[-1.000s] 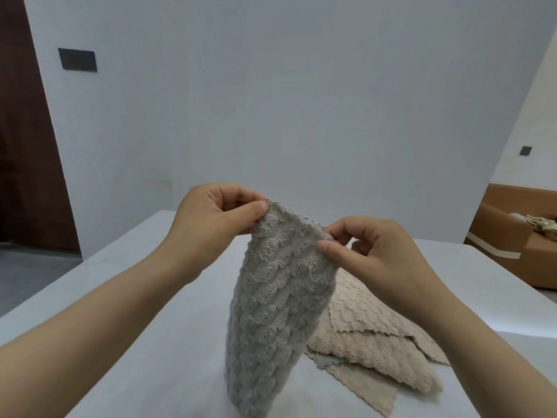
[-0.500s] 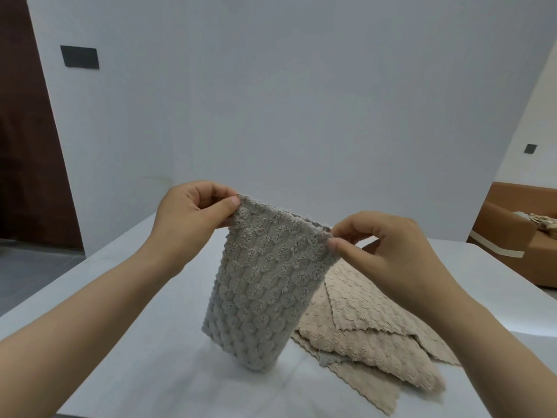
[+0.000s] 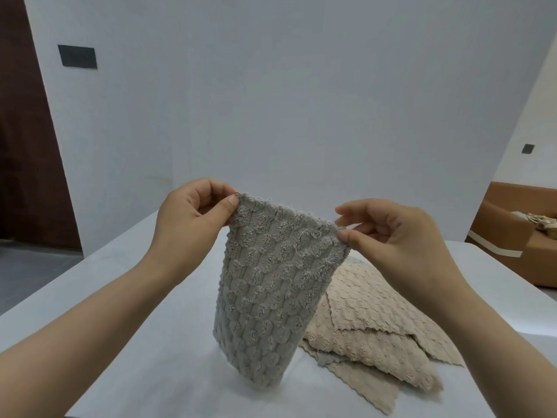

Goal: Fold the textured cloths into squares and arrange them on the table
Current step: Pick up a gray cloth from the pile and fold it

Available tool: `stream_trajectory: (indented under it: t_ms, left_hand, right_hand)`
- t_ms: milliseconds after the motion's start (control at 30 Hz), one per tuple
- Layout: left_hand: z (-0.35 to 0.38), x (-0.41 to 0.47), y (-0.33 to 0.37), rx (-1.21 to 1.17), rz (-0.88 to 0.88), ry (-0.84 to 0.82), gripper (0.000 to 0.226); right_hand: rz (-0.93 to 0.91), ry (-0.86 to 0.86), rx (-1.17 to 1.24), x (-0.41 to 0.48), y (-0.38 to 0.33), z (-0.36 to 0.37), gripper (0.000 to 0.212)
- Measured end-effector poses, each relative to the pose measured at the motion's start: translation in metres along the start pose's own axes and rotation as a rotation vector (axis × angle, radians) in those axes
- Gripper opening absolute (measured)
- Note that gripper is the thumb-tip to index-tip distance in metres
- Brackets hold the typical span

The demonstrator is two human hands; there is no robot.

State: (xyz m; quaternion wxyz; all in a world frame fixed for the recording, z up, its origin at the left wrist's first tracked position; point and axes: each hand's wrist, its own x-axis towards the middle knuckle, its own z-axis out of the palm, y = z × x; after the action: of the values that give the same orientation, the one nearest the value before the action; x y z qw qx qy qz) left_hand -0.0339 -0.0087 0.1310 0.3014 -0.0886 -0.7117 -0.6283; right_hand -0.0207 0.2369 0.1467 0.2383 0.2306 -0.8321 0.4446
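Grey cloth point(image 3: 271, 297) hangs folded double over the middle of the white table point(image 3: 180, 372), lower end close to the surface. My left hand point(image 3: 193, 221) pinches one top corner, my right hand point(image 3: 391, 239) the other, each grip thumb against forefinger. Beige cloths point(image 3: 376, 342) lie heaped beside it, toward the right edge.
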Motion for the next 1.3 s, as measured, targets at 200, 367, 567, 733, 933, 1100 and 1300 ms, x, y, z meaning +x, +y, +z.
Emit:
stream_trajectory:
  t_ms: [200, 367, 567, 733, 933, 1100, 1300]
  left_hand:
    - [0.005, -0.012, 0.013, 0.055, 0.081, -0.013, 0.015]
    - [0.013, -0.024, 0.027, 0.127, 0.187, -0.090, 0.008]
    - [0.017, -0.030, 0.033, 0.111, 0.186, -0.143, 0.004]
    - [0.012, -0.042, 0.023, -0.014, 0.008, -0.234, 0.016]
    - [0.015, -0.053, 0.012, -0.022, -0.026, -0.229, 0.016]
    - [0.018, -0.056, 0.014, -0.005, 0.028, -0.211, 0.015]
    - [0.015, -0.060, 0.005, 0.028, 0.003, -0.307, 0.012]
  right_hand:
    - [-0.012, -0.044, -0.067, -0.001, -0.004, 0.000, 0.022]
    - [-0.093, -0.094, -0.085, 0.000, -0.019, 0.014, 0.039]
    - [-0.104, -0.171, -0.027, 0.006, -0.031, 0.027, 0.008]
    - [-0.107, -0.116, -0.021, 0.002, -0.028, 0.027, 0.011]
    - [-0.072, -0.160, -0.006, 0.001, -0.029, 0.025, 0.007]
    - [-0.083, -0.114, 0.011, 0.002, -0.028, 0.024, 0.011]
    - [-0.082, -0.075, -0.027, 0.002, -0.027, 0.023, 0.012]
